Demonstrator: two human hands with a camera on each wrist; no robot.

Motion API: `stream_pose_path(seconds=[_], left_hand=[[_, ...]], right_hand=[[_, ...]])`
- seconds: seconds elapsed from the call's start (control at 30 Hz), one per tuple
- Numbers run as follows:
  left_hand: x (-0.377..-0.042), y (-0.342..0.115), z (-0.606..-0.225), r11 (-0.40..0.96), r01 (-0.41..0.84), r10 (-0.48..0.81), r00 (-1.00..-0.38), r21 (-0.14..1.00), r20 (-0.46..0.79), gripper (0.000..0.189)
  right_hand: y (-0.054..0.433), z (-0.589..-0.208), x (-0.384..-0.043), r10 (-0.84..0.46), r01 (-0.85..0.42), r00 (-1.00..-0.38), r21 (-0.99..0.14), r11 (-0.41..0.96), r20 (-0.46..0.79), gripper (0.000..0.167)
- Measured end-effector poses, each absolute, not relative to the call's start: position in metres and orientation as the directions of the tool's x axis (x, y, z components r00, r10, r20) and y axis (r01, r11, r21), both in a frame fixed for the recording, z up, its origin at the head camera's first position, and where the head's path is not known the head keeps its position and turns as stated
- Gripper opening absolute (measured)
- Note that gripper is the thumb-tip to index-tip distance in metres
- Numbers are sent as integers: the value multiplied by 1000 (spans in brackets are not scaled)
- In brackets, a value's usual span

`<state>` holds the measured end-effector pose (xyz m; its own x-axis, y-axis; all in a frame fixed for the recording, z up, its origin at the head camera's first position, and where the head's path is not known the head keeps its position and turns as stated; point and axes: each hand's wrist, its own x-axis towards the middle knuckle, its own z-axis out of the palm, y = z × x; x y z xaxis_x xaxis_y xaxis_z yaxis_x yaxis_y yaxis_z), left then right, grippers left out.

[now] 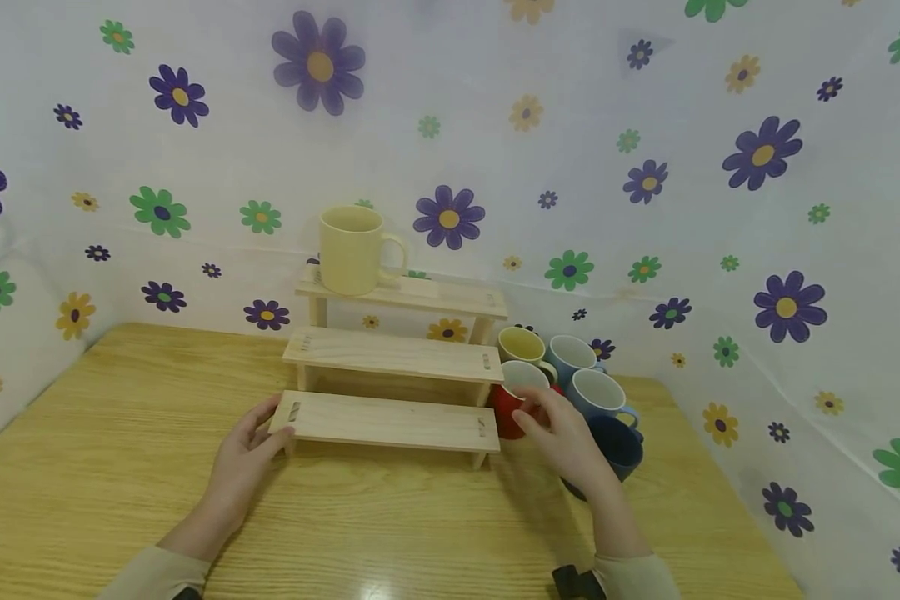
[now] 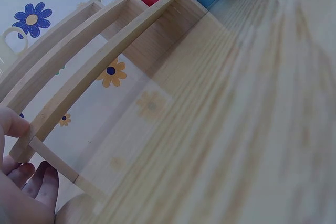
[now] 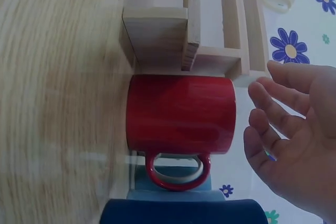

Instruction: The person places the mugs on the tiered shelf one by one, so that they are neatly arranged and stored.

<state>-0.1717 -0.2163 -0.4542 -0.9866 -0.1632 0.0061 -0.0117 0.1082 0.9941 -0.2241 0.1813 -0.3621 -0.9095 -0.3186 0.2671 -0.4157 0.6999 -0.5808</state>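
Observation:
A three-step wooden shelf (image 1: 390, 422) stands on the table. My left hand (image 1: 242, 462) grips the left end of its lowest step, thumb on the board and fingers curled beneath, as the left wrist view shows. My right hand (image 1: 566, 442) hovers beside the rim of a red mug (image 3: 181, 114), its fingers loosely bent and holding nothing. That mug is upright at the shelf's right end, its handle pointing away from the shelf. On the top step, toward the left, sits a pale yellow mug (image 1: 348, 254) with its handle to the right.
Around the red mug cluster a yellow mug (image 1: 521, 343), a light blue mug (image 1: 567, 357) at the back, another light blue mug (image 1: 596, 396), and a dark blue mug (image 1: 621, 446) partly behind my right hand. A flower-printed cloth (image 1: 450, 150) hangs behind the wooden table (image 1: 330, 533).

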Motion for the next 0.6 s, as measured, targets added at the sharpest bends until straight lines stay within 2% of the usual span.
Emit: stream_pose_path(seconds=[0.3, 0.6], left_hand=[[-172, -215, -454, 101, 6, -174, -984, 995, 23, 63], [-173, -216, -454, 124, -10, -176, -984, 992, 12, 64]], right_hand=[[194, -354, -215, -324, -376, -926, -554, 743, 193, 25], [220, -354, -205, -324, -392, -920, -520, 759, 219, 21]])
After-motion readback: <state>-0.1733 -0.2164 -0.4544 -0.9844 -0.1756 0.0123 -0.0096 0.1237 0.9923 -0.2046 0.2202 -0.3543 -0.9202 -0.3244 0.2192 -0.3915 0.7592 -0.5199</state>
